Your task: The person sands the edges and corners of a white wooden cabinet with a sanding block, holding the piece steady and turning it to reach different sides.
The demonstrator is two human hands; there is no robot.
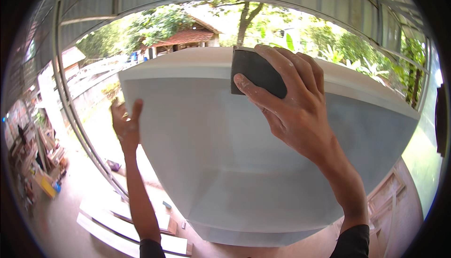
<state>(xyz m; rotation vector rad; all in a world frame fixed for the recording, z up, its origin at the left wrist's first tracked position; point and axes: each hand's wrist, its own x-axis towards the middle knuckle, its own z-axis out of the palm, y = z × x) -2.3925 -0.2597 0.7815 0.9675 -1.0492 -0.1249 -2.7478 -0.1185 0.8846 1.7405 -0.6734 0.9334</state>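
My right hand [298, 96] is closed on a dark grey piece of sandpaper [253, 67], thumb on the near face and fingers over the top. It lies against the pale upper rim of a large cabinet-like piece [244, 150], painted white and grey, which fills the middle of the view. Whitish dust marks the thumb and knuckles. At the far left, beside the cabinet's upper left corner, my left hand [126, 122] is raised with thumb and fingers apart and nothing in it. Whether it touches the cabinet's side, I cannot tell.
Long white boards [112, 232] lie on the floor at lower left. Wood scraps and odds and ends [44, 164] are piled at far left. A metal post [70, 98] stands left of the cabinet. A wooden frame [387, 192] is at lower right.
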